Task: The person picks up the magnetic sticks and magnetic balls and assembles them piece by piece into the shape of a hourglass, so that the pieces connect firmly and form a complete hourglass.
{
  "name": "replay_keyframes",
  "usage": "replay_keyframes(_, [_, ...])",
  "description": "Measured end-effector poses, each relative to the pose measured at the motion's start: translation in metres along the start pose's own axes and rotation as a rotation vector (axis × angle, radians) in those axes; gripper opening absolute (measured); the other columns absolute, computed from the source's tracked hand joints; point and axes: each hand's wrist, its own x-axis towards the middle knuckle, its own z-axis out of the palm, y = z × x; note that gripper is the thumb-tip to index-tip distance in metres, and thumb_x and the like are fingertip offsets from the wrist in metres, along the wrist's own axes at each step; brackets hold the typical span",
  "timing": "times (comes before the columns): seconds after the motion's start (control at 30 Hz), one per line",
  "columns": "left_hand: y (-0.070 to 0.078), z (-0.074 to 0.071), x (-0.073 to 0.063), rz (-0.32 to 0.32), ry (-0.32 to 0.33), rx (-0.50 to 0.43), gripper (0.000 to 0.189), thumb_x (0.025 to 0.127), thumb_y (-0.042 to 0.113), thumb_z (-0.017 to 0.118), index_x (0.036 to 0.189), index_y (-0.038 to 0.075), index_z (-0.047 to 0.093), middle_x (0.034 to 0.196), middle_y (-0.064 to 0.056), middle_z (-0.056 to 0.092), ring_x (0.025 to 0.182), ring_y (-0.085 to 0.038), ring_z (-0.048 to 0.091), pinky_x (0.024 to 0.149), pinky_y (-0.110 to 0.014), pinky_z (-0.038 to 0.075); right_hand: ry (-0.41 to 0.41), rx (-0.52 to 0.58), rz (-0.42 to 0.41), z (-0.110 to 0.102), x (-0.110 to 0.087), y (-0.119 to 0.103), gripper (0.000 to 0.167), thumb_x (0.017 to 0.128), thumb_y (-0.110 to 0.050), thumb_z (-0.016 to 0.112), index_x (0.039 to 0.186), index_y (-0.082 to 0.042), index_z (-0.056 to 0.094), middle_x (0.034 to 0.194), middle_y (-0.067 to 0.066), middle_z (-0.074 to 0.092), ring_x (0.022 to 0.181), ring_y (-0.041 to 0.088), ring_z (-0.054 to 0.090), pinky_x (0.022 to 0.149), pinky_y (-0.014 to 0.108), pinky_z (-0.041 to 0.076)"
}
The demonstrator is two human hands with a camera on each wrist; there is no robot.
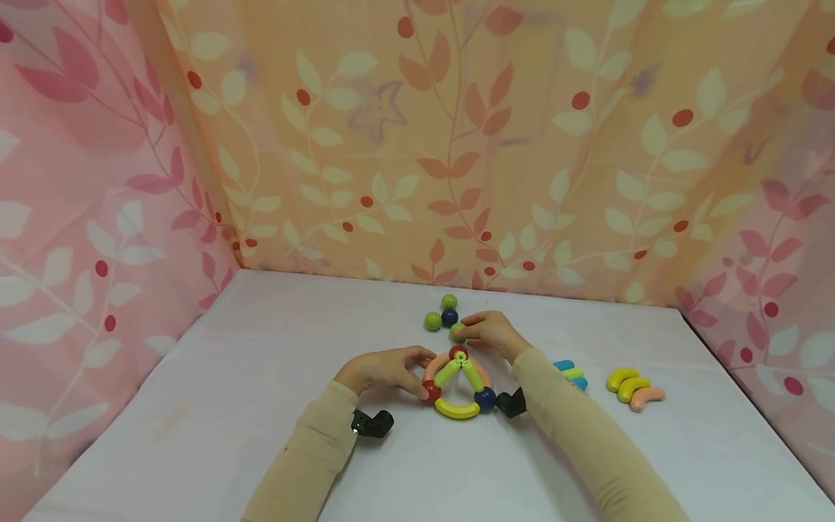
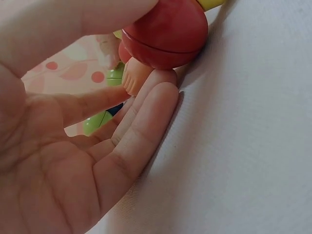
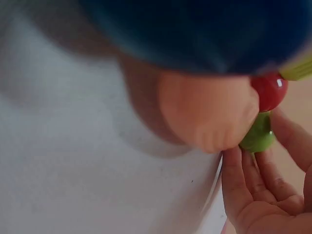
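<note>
A ring of toy pieces lies at mid-table: a red ball (image 1: 430, 392) at left, another red ball (image 1: 459, 353) at the far side and a dark blue ball (image 1: 485, 399) at right. A yellow curved stick (image 1: 457, 411) forms its near side, peach curved sticks (image 1: 483, 371) the others. Two light green sticks (image 1: 448, 373) meet above the far ball. My left hand (image 1: 385, 368) holds the left red ball (image 2: 168, 34) between thumb and fingers. Just beyond the ring, my right hand (image 1: 496, 336) pinches a green ball (image 1: 458, 332), seen beside the far red ball in the right wrist view.
Behind the ring sit two green balls (image 1: 433, 320) and a dark blue ball (image 1: 449, 317). Blue and green sticks (image 1: 574, 373) lie partly hidden by the right sleeve. Farther right are yellow curved sticks (image 1: 622, 379) and a peach one (image 1: 647, 399). A patterned curtain (image 1: 404, 181) borders the table.
</note>
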Motion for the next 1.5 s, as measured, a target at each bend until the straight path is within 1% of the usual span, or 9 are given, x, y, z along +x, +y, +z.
replay_keyframes(0.17, [0.001, 0.001, -0.001, -0.009, 0.003, -0.001, 0.069, 0.077, 0.012, 0.084, 0.137, 0.017, 0.052, 0.128, -0.005, 0.053, 0.100, -0.023, 0.058, 0.105, -0.047, 0.039, 0.023, -0.055, -0.009, -0.001, -0.008, -0.001, 0.041, 0.089, -0.017, 0.074, 0.125, 0.001, 0.065, 0.128, 0.016, 0.064, 0.105, 0.022, 0.064, 0.098, 0.035, 0.054])
replay_keyframes(0.4, [0.007, 0.002, -0.003, -0.046, 0.056, 0.060, 0.067, 0.076, 0.022, 0.083, 0.137, 0.015, 0.054, 0.133, -0.005, 0.057, 0.116, -0.024, 0.054, 0.110, -0.051, 0.040, -0.027, -0.022, -0.075, -0.012, -0.035, -0.007, 0.043, 0.091, -0.026, 0.072, 0.127, -0.002, 0.064, 0.125, 0.014, 0.068, 0.115, 0.026, 0.067, 0.104, 0.042, 0.051])
replay_keyframes(0.53, [0.013, 0.004, -0.004, -0.074, 0.098, 0.096, 0.068, 0.076, 0.022, 0.083, 0.137, 0.011, 0.055, 0.133, -0.007, 0.058, 0.102, -0.021, 0.061, 0.100, -0.042, 0.049, -0.048, 0.008, -0.131, -0.017, -0.054, -0.012, 0.043, 0.092, -0.028, 0.070, 0.126, -0.002, 0.065, 0.125, 0.014, 0.068, 0.116, 0.030, 0.066, 0.107, 0.048, 0.047])
replay_keyframes(0.63, [0.016, 0.004, -0.003, -0.089, 0.120, 0.104, 0.069, 0.076, 0.020, 0.084, 0.138, 0.011, 0.054, 0.134, -0.008, 0.058, 0.093, -0.018, 0.064, 0.095, -0.036, 0.053, -0.060, 0.005, -0.179, -0.022, -0.066, -0.015, 0.043, 0.093, -0.031, 0.068, 0.126, -0.004, 0.066, 0.124, 0.012, 0.069, 0.114, 0.027, 0.068, 0.109, 0.049, 0.046])
replay_keyframes(0.87, [0.015, 0.005, -0.001, -0.060, 0.092, 0.061, 0.065, 0.076, 0.018, 0.083, 0.135, 0.013, 0.055, 0.131, -0.007, 0.059, 0.095, -0.019, 0.063, 0.095, -0.038, 0.053, -0.058, -0.061, -0.269, -0.030, -0.088, -0.013, 0.040, 0.091, -0.034, 0.071, 0.124, -0.011, 0.070, 0.117, 0.006, 0.074, 0.109, 0.021, 0.069, 0.108, 0.051, 0.046])
replay_keyframes(1.03, [0.011, 0.004, -0.001, -0.070, 0.088, 0.049, 0.062, 0.077, 0.018, 0.083, 0.133, 0.015, 0.057, 0.129, -0.005, 0.059, 0.092, -0.019, 0.064, 0.095, -0.038, 0.052, -0.034, -0.139, -0.306, -0.027, -0.095, -0.011, 0.043, 0.086, -0.041, 0.076, 0.121, -0.017, 0.071, 0.116, 0.002, 0.074, 0.109, 0.017, 0.065, 0.103, 0.050, 0.049])
replay_keyframes(1.2, [0.012, 0.003, -0.003, -0.057, 0.077, 0.017, 0.062, 0.078, 0.016, 0.082, 0.134, 0.013, 0.055, 0.130, -0.006, 0.059, 0.095, -0.019, 0.063, 0.094, -0.036, 0.053, 0.000, -0.186, -0.333, -0.023, -0.100, -0.013, 0.038, 0.085, -0.039, 0.077, 0.116, -0.017, 0.072, 0.115, 0.002, 0.073, 0.109, 0.019, 0.063, 0.097, 0.045, 0.052])
replay_keyframes(1.37, [0.009, 0.003, -0.002, -0.057, 0.076, 0.021, 0.064, 0.078, 0.015, 0.082, 0.135, 0.012, 0.054, 0.130, -0.007, 0.059, 0.094, -0.018, 0.063, 0.094, -0.036, 0.054, -0.001, -0.260, -0.387, -0.019, -0.101, -0.015, 0.036, 0.087, -0.036, 0.075, 0.117, -0.017, 0.074, 0.117, 0.004, 0.071, 0.116, 0.024, 0.059, 0.093, 0.046, 0.052])
replay_keyframes(1.5, [0.006, 0.002, -0.002, -0.054, 0.080, 0.009, 0.062, 0.078, 0.016, 0.083, 0.134, 0.012, 0.056, 0.129, -0.007, 0.059, 0.094, -0.019, 0.064, 0.092, -0.035, 0.054, -0.012, -0.287, -0.409, -0.015, -0.101, -0.016, 0.038, 0.088, -0.035, 0.075, 0.119, -0.014, 0.073, 0.114, 0.006, 0.071, 0.110, 0.024, 0.063, 0.089, 0.043, 0.055])
